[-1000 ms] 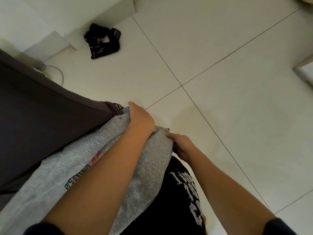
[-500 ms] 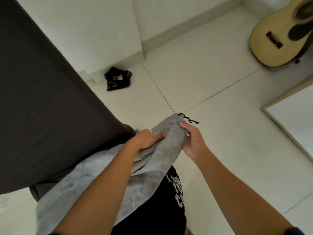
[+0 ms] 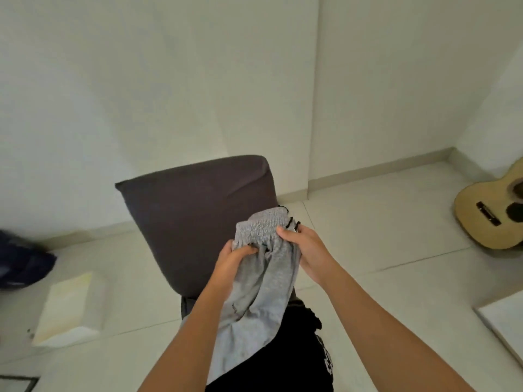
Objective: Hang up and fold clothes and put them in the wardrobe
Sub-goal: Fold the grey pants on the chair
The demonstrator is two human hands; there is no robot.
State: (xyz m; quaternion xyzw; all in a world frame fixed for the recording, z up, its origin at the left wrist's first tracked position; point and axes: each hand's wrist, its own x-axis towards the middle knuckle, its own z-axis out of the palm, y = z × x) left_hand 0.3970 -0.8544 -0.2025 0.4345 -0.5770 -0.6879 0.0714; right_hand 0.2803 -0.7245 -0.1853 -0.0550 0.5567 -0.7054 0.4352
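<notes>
Two bare hands hold a soft, light grey jersey garment [image 3: 263, 295] in mid-air in front of the person, above a pale tiled floor [image 3: 382, 250]. The left hand [image 3: 233, 260] has its fingers curled into the cloth just below a gathered elastic waistband [image 3: 261, 226]. The right hand [image 3: 307, 250] pinches the other side of the waistband, thumb on top, beside a thin black drawstring [image 3: 291, 220]. The rest of the garment hangs limp between the forearms.

It looks light and floppy, likely to sag and crease wherever it is unsupported, and neither slippery nor fragile. The waistband seems the firmest part and the best place to hold, one hand at each end, so the cloth falls straight for folding. The loose drawstring could snag or get folded in.

Just behind the garment is the rounded corner of a dark charcoal fabric-covered mattress or cushion [image 3: 198, 216], probably a usable folding place. Below the garment is black cloth with white lettering [image 3: 283, 357]; whether it is worn or loose is unclear.

On the floor to the left lie a white rectangular block [image 3: 70, 304] and a blurred dark blue shape [image 3: 22, 264]. Well apart on the right stands a pale wooden acoustic guitar [image 3: 492, 219]. No wardrobe or hanger is in view.
</notes>
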